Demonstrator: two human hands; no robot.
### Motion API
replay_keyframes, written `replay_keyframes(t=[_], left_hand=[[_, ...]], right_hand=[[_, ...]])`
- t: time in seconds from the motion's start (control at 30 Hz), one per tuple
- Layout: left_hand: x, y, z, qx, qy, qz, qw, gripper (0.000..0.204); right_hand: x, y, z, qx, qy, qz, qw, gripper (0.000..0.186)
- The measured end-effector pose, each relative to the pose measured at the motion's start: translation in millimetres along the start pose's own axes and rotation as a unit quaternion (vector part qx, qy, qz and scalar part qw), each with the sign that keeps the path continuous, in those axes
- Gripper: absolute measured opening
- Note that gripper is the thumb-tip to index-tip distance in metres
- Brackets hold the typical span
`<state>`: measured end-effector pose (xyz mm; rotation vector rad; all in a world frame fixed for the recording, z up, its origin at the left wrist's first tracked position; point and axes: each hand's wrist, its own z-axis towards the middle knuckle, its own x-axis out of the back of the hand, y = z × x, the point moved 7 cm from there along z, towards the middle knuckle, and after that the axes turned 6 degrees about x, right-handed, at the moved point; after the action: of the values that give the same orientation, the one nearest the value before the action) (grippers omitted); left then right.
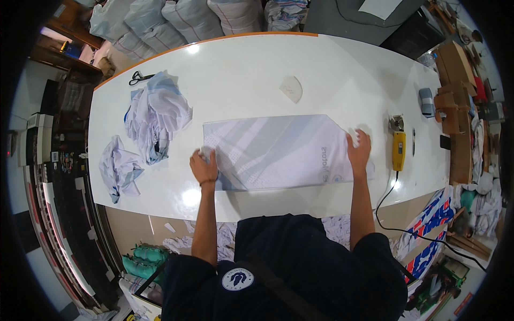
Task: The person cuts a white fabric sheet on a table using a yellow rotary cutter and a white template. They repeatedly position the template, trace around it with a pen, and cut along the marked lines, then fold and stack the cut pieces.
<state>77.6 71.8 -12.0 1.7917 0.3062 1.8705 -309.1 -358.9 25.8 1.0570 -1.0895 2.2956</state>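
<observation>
A flat, light grey and white printed fabric panel [278,152] lies in front of me on the white table. Its upper right corner is cut at a slant. My left hand [204,167] rests at the panel's left edge, fingers apart and pointing away from me. At the right edge, my right hand [359,147] is spread, its thumb toward the cloth. Neither hand shows anything gripped. Past the panel lies a small fan-shaped paper pattern piece [291,89]. A yellow electric cutter [398,147] with a black cord stands right of my right hand.
Crumpled fabric heaps [158,112] [120,168] lie on the table's left, with black-handled scissors [140,78] beyond. A folded blue-grey cloth bundle [426,102] sits at the right edge. Stuffed white sacks [193,21] line the far side. Cardboard boxes [455,69] stand right; the cutter's cord [377,211] trails off the table.
</observation>
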Motion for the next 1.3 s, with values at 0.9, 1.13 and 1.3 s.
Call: replay_keyframes(t=[0.9,1.13,1.3], left_hand=[[53,-74,-104,0.097,0.007,-0.110,0.989,0.027],[48,-74,-105,0.042,0.005,-0.005,0.999,0.025],[53,-67,-108,-0.034,0.043,-0.021,0.998,0.022]], right_hand=[[76,94,-139,-0.066,0.060,-0.205,0.975,0.032],[75,96,-139,-0.061,0.076,-0.228,0.969,0.028],[75,91,-138,-0.075,0.067,-0.230,0.968,0.029]])
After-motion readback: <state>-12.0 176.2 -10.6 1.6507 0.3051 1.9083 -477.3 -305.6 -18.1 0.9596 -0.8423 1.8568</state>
